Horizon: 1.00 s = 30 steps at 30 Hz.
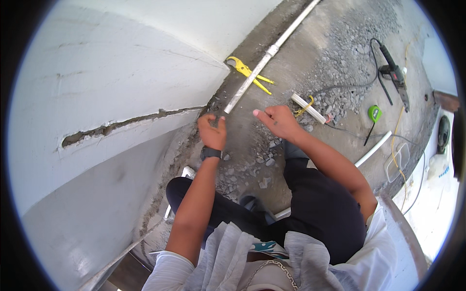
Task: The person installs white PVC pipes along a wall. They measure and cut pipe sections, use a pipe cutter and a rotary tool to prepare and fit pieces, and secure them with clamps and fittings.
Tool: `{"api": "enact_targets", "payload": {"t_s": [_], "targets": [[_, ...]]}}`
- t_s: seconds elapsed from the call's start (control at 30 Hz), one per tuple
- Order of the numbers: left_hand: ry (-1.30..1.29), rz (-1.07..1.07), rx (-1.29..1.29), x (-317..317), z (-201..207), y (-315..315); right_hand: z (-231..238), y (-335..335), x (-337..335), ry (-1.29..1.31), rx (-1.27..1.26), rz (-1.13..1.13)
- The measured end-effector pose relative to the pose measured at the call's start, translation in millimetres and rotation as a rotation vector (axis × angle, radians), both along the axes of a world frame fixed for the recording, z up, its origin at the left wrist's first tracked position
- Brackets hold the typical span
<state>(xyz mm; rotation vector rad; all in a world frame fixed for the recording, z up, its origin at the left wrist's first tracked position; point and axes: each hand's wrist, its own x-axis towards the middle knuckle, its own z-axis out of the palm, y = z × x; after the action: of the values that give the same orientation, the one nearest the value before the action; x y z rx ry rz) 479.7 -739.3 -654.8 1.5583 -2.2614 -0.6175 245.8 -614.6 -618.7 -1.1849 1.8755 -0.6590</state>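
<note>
A long white plastic pipe (250, 82) with a thicker joint lies on the rough floor along the wall. My left hand (212, 133), with a dark watch on its wrist, hovers just below the pipe's near end. Its thumb and fingers are apart, with nothing between them. To the right of the pipe end is my right hand (280, 121), its fingers curled in and the thumb stretched toward the pipe. Its palm is hidden, so I cannot tell if anything is inside. Yellow pipe cutters (242, 68) lie partly under the pipe, handles to the right.
Broken rubble (352, 63) covers much of the floor. A bundle of white strips (309, 108), a green tape measure (374, 113), a corded power drill (395, 72) and a white pipe piece (374, 149) lie to the right. A chiselled groove (111, 128) runs along the white wall.
</note>
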Motion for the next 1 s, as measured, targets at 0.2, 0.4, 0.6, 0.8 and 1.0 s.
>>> {"api": "enact_targets", "payload": {"t_s": [0.2, 0.4, 0.6, 0.8, 1.0], "targets": [[-0.051, -0.187, 0.08, -32, -2, 17, -14, -10, 23, -0.303, -0.076, -0.138], [0.294, 0.048, 0.327, -36, -23, 0, -37, 4, 24, -0.484, 0.019, -0.188], [0.209, 0.234, 0.438, -25, -27, -12, -28, 0, 21, -0.356, 0.001, -0.155], [0.055, 0.178, 0.215, 15, 2, -3, -18, -53, 34, 0.379, -0.654, 0.414], [-0.032, -0.047, 0.737, 69, 99, 16, -36, -129, 47, 0.656, -0.412, 1.054]]}}
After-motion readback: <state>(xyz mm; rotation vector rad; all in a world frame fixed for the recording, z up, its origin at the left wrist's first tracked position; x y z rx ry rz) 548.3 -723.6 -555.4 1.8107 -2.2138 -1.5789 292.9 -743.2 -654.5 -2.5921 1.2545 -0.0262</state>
